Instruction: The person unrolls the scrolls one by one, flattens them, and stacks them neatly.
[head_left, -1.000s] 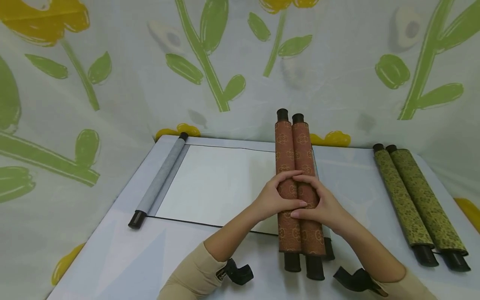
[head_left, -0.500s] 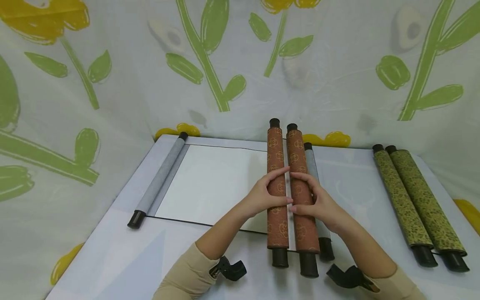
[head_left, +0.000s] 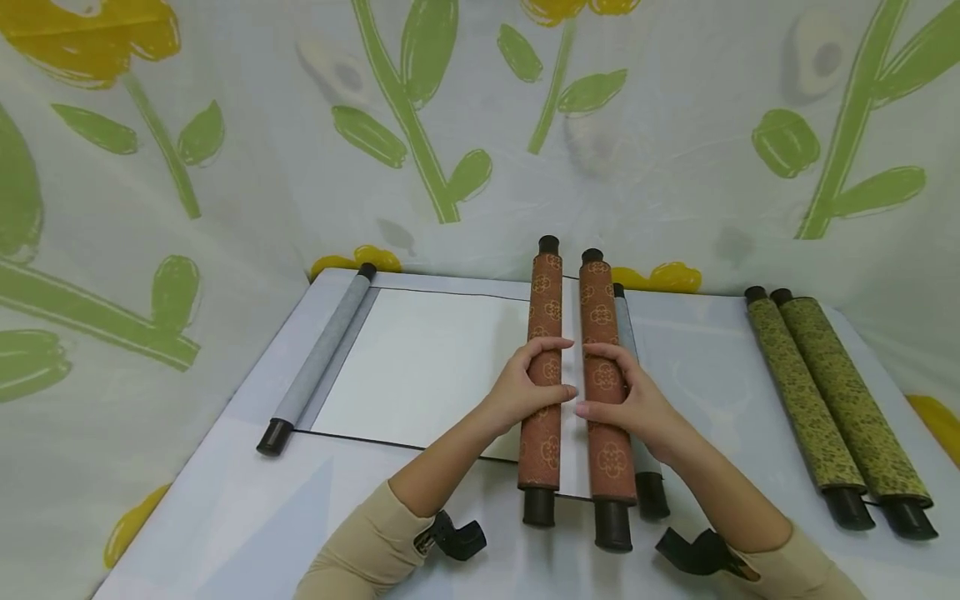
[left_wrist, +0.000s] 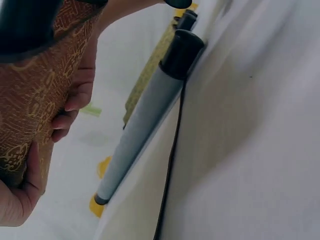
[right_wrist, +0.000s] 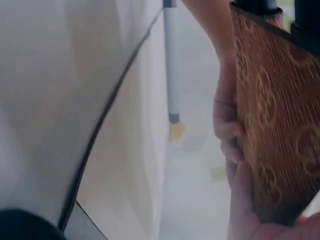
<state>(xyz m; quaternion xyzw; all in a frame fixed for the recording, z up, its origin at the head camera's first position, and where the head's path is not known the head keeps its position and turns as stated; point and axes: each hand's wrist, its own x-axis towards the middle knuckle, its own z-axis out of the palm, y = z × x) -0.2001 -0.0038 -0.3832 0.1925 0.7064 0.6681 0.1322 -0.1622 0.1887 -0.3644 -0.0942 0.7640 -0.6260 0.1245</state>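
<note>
Red-brown, gold-patterned fabric scroll (head_left: 606,382) — its rolls (head_left: 542,450), touching a second ago, now stand apart with a white strip (head_left: 574,458) between, so it's opening. Your left hand (head_left: 517,388) and right hand (head_left: 645,408) each grip one — over the unrolled grey-edged white scroll (head_left: 420,367).

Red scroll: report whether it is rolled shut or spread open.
The red scroll is partly open: a narrow pale strip shows between its two rolls, left hand gripping one, right hand the other.
</note>
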